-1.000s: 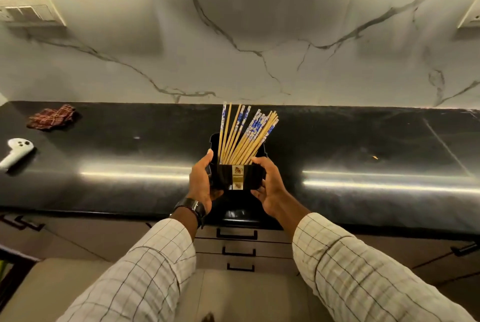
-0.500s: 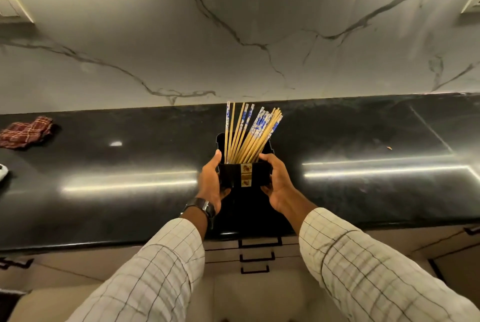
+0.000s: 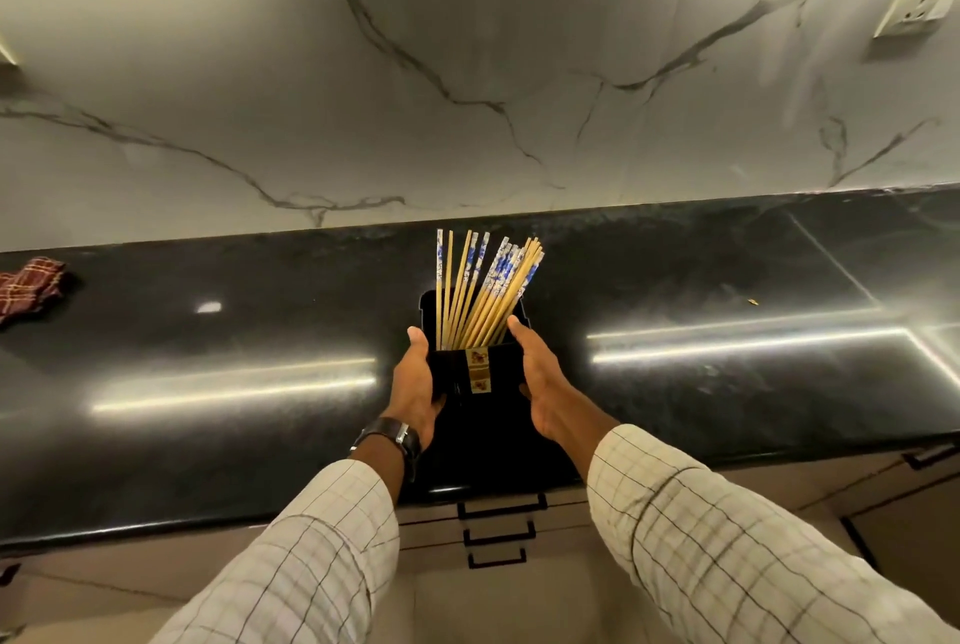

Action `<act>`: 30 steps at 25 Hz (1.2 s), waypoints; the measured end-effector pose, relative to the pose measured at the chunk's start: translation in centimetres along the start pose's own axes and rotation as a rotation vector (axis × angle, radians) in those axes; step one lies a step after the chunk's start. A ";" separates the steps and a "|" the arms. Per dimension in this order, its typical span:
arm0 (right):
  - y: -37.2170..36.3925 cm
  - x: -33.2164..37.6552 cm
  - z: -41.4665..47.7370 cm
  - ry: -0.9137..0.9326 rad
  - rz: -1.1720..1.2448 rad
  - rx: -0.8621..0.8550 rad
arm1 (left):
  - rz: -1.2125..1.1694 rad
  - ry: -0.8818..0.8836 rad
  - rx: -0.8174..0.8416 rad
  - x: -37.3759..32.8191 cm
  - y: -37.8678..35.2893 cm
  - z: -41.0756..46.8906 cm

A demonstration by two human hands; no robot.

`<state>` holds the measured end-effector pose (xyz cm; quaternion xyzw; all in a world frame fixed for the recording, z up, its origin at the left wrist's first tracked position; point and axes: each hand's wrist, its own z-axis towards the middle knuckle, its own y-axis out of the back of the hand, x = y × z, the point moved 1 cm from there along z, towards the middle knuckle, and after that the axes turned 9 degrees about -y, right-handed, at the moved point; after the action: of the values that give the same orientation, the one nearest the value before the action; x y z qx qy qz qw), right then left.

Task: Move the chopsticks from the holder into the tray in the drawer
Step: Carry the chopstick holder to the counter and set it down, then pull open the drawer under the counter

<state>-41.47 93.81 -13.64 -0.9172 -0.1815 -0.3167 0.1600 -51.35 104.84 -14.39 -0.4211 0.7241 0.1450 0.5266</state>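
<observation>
At 12 o'clock on the black counter [image 3: 675, 280], left hand [image 3: 415, 383] and right hand [image 3: 540, 383] clasp the holder [image 3: 475, 373], chopsticks [image 3: 483, 285] all inside; drawers [image 3: 498, 521] at 6 o'clock closed, nothing transferred yet.

One head view only, wide-angle, looking forward and down.
I see from above the counter [image 3: 208, 383], facing the marble wall [image 3: 467, 72]; both sleeves enter from the bottom edge, hands close below centre, drawer fronts [image 3: 498, 534] under the counter edge.
</observation>
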 end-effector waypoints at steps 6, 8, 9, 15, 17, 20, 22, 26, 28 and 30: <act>0.5 -0.8 0.9 0.114 -0.113 -0.052 | 0.064 -0.052 -0.018 0.6 -0.5 -0.3; 0.7 -1.5 1.4 0.144 -0.108 -0.089 | 0.063 -0.067 -0.036 0.9 -0.3 -0.5; 1.0 -2.1 1.6 0.151 -0.101 -0.120 | 0.074 -0.077 -0.070 1.6 -0.1 -0.6; 3.9 -7.0 -0.5 0.194 0.155 -0.335 | 0.170 -0.166 -0.505 7.4 1.7 -5.7; 4.4 -8.6 -1.2 0.174 0.192 -0.276 | 0.159 -0.135 -0.475 8.9 1.9 -7.1; 5.3 -11.2 -1.9 0.138 0.167 -0.243 | 0.119 -0.029 -0.391 11.1 2.0 -8.6; 5.9 -13.0 -2.1 0.078 0.170 -0.223 | 0.110 0.068 -0.307 12.8 2.2 -9.6; 7.7 -16.2 -1.9 -0.157 0.376 -0.232 | -0.022 0.330 -0.235 15.9 2.6 -10.6; 9.0 -17.6 -1.2 -0.291 0.535 -0.193 | -0.113 0.403 -0.293 17.2 2.6 -10.7; 10.3 -18.8 -0.2 -0.368 0.632 -0.135 | -0.237 0.432 -0.337 18.0 2.5 -10.7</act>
<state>-50.89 80.26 -27.34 -0.9780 0.1061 -0.0929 0.1539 -61.75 91.13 -26.58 -0.6053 0.7309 0.1078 0.2963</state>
